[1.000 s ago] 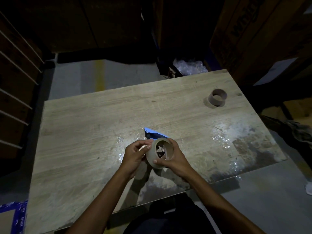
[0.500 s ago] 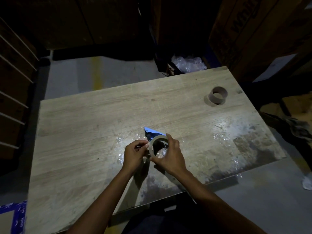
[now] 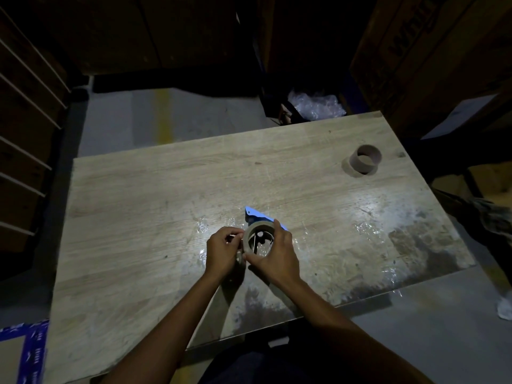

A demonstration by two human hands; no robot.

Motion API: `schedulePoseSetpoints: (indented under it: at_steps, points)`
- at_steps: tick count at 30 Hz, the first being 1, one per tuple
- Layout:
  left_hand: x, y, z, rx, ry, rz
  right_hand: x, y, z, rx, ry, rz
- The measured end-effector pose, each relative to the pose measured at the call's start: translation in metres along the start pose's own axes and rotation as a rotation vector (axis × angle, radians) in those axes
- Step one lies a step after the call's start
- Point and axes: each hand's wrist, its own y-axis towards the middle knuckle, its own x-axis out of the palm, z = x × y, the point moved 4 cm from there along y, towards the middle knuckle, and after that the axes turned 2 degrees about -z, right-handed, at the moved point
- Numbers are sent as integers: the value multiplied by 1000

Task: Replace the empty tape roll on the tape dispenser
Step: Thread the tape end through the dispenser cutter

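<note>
A tan tape roll lies flat over the blue tape dispenser in the middle of the wooden table. A white hub shows through the roll's hole. My right hand wraps around the roll's right and near side. My left hand pinches at the roll's left edge; what it holds is too small to tell, perhaps the tape end. Most of the dispenser is hidden under the roll and my hands. The empty cardboard core stands alone at the table's far right.
Shiny scraps of clear tape stick to the tabletop around the dispenser. Crumpled plastic wrap lies on the floor beyond the far edge. Cardboard boxes stand at the right, shelving rails at the left.
The roll was tilted upright in my hands above the table; it has been lowered flat onto the dispenser, with both hands moving down and forward with it.
</note>
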Motion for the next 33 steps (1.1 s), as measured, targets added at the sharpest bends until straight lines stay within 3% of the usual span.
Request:
schedulePoseSetpoints:
  at_steps: [13, 19, 27, 33]
  points:
    - [1, -8, -2, 43, 46, -16, 8, -17, 2, -49, -9, 126]
    - [11, -3, 2, 56, 62, -52, 11, -1, 18, 50, -37, 3]
    - [25, -1, -7, 52, 106, -88, 7, 5, 34, 33, -229, 16]
    - [31, 1, -7, 37, 122, -118, 8, -1, 25, -107, -461, 69]
